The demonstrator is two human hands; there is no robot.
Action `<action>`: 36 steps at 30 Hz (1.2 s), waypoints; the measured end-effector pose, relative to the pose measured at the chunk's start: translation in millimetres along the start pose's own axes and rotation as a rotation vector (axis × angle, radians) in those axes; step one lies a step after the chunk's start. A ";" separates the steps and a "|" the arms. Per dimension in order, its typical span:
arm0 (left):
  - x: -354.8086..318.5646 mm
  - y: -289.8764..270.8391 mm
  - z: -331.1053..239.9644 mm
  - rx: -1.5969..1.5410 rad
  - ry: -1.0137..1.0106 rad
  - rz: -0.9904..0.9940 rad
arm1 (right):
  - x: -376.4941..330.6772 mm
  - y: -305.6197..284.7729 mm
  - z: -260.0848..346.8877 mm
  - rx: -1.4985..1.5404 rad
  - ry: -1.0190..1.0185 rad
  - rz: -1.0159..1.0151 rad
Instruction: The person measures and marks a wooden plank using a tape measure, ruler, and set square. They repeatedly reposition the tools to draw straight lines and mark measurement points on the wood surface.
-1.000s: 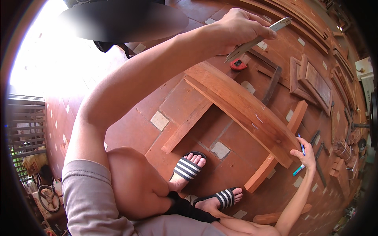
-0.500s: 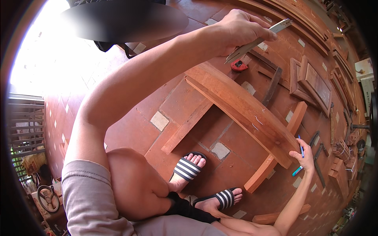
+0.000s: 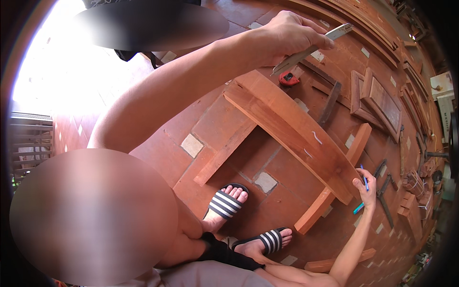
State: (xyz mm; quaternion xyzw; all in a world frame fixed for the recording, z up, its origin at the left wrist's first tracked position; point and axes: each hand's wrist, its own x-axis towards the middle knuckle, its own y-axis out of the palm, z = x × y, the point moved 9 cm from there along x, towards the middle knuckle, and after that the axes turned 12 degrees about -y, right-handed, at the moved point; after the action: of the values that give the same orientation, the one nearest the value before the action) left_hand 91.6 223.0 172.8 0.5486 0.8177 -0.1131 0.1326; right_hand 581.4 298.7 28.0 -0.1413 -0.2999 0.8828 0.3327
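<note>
My left hand (image 3: 295,36) is raised at the upper middle, closed round a thin flat strip (image 3: 334,34) with a pale end and a greyish tapering end; its exact kind I cannot make out. My right hand (image 3: 366,190) is at the near right end of a reddish wooden plank (image 3: 291,126), fingers curled against that end. Tucked in the same hand is a blue pen (image 3: 365,181). A teal pen-like stick (image 3: 358,207) shows beside the wrist. White marks are on the plank's face, and the plank lies tilted across two wooden bars (image 3: 313,213).
A red tape measure (image 3: 288,78) lies beyond the plank. Framed wooden panels (image 3: 382,103), clamps (image 3: 382,186) and stacked timber (image 3: 411,215) are on the tiled floor to the right. My sandalled feet (image 3: 224,205) stand near the plank. A person's dark clothing is at the top left.
The plank has rolled on its bars, so its near long edge shows wider and the marked face looks narrower. Both hands keep their holds, nearly in place.
</note>
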 end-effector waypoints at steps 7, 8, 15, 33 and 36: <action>8.1 -2.3 -2.6 -0.017 0.030 0.020 | 6.4 -6.5 -27.4 -0.042 0.031 0.007; 10.0 -2.8 -2.4 -0.014 0.025 0.013 | 8.5 -7.1 -30.2 -0.037 0.042 0.028; 13.7 -6.7 -0.3 -0.017 0.031 -0.023 | 20.3 -11.8 -44.9 0.027 0.105 0.091; -9.5 -3.3 -12.7 0.211 -0.029 0.063 | 12.9 -6.5 -17.7 -0.102 -0.038 -0.119; 4.7 7.6 -5.7 0.138 0.021 -0.008 | 9.0 -5.0 20.2 -0.399 -0.270 -0.273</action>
State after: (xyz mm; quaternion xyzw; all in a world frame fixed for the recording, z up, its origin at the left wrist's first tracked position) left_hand 96.4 231.8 176.2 0.5544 0.8114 -0.1640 0.0857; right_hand 568.2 298.9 46.4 -0.0435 -0.5257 0.7642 0.3711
